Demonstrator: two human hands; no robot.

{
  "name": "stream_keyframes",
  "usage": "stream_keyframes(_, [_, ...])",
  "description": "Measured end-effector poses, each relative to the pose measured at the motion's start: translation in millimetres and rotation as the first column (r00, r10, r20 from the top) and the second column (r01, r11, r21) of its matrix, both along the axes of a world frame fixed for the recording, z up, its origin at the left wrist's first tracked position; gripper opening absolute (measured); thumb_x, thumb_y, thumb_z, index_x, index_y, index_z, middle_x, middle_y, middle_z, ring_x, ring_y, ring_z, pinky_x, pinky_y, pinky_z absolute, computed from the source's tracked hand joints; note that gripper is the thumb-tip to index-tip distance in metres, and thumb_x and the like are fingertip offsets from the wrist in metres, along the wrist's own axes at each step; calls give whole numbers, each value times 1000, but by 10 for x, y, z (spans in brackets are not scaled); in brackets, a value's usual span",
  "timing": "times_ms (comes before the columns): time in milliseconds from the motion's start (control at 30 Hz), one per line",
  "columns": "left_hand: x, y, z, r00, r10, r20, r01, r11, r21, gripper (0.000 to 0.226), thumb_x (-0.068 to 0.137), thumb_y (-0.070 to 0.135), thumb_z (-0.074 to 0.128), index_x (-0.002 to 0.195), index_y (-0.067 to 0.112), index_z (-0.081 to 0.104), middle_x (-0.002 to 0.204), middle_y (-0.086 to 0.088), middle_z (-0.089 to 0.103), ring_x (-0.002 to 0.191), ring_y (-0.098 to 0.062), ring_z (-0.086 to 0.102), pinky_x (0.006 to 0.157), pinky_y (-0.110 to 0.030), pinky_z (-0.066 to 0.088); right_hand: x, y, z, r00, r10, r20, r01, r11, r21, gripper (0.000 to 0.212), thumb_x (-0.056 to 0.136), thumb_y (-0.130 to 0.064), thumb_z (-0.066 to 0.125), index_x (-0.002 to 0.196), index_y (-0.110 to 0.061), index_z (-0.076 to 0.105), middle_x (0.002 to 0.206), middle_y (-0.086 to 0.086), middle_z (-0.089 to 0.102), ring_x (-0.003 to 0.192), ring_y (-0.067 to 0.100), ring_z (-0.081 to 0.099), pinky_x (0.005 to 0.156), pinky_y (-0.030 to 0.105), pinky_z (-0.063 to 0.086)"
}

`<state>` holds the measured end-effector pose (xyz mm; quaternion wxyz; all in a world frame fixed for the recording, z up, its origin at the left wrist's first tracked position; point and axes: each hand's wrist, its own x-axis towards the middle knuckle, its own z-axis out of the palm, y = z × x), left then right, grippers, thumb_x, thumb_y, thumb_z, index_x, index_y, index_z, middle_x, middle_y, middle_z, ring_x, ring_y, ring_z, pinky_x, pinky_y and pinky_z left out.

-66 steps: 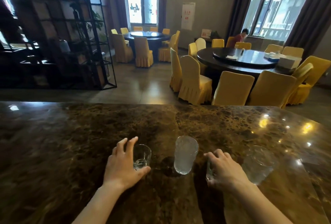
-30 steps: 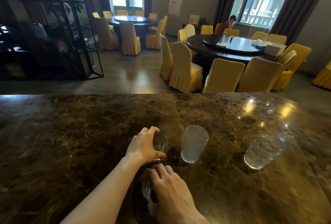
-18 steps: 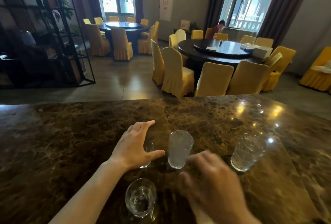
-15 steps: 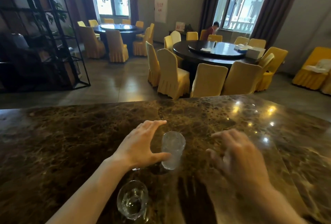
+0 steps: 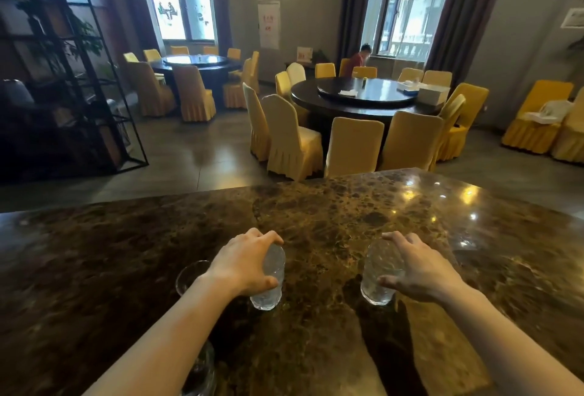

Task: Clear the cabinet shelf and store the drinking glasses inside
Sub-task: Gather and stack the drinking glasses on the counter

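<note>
Far left on the dark marble counter (image 5: pixel 316 215): a small clear glass (image 5: pixel 189 277), upright, rim showing, mostly hidden behind the left wrist. Nearer the camera, under the left forearm, another clear glass (image 5: pixel 202 370), only partly seen. Next, a tall textured tumbler (image 5: pixel 268 281), frosted-looking, standing on the counter with its base clear of the fingers. Left hand (image 5: pixel 245 264) reaching in from below, palm down, forearm stretched diagonally over the counter; fingers curled over the tumbler's top and far side, thumb pressed on its near side, closed round it. Bare counter between the two hands, hands well apart. Then a second textured tumbler (image 5: pixel 377 272), same look, upright on the counter. Right hand (image 5: pixel 417 270) coming in from the lower right, palm down; fingers draped over the rim and right side, thumb low across the near face, wrapped on the glass. Beyond the counter: round dark table (image 5: pixel 363 98), yellow chairs (image 5: pixel 290 139), black shelf frame (image 5: pixel 63 79) at the far left.
</note>
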<state>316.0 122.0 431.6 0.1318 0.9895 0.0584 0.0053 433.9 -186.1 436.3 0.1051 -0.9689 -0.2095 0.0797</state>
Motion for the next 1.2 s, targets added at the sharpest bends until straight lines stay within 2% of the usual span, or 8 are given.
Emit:
stream_keyframes(100, [2,15,0,1000,15,6,-14,1000,-27,76,71,50,82,137,42,46,130,8,51,120,-18,50,97,-34,48,13,27,-40,1000,30,11,-31,995,95,93,69,-47,84,145,-26,34,135,3,48,119,25,54,97,40,49])
stream_keyframes(200, [11,31,1,999,36,19,-35,999,-41,74,73,49,82,138,41,47,130,8,51,121,-18,50,99,-35,47,-45,43,-47,998,52,19,-54,987,149,96,64,-44,86,144,-25,37,128,1,48,112,23,55,91,35,51])
stream_keyframes(333, [37,82,21,999,41,12,-40,998,-49,75,73,49,82,139,41,47,129,7,52,120,-20,51,99,-38,48,-311,83,-6,984,173,44,-178,966,188,95,58,-53,82,141,-30,44,114,-10,46,96,10,54,79,29,55])
stream_keyframes(500, [81,115,11,999,35,12,-34,998,-45,76,70,50,84,136,42,48,129,6,52,121,-22,50,99,-39,46,-804,411,77,943,329,46,-330,911,247,93,54,-64,75,139,-38,46,111,-20,45,95,3,53,77,23,53])
stream_keyframes(667, [83,150,-5,1000,19,14,-19,998,-56,76,71,50,84,137,41,48,130,5,52,123,-22,50,100,-40,46,-1202,894,2,899,433,62,-434,866,248,96,56,-59,76,142,-37,41,112,-17,43,99,6,54,84,27,53])
stream_keyframes(833, [83,151,27,1000,6,11,-5,997,-72,76,72,47,84,138,38,49,132,2,52,124,-23,49,100,-41,45,-1404,1231,-111,879,469,85,-475,850,227,100,61,-55,81,145,-40,29,119,-14,40,101,8,48,85,20,48])
stream_keyframes(967, [80,136,40,1000,13,4,-13,998,-61,76,72,47,84,139,36,49,134,1,51,125,-24,49,102,-43,46,-1464,1366,-128,873,482,74,-487,848,208,101,66,-51,81,149,-36,25,134,-10,38,112,13,48,90,22,46])
stream_keyframes(1200, [44,121,-22,999,15,44,-11,997,-77,75,76,46,82,142,35,46,138,2,50,127,-23,49,104,-41,46,-1454,1388,-131,885,460,76,-466,869,167,102,69,-46,80,150,-35,20,133,-9,35,110,12,42,89,21,42])
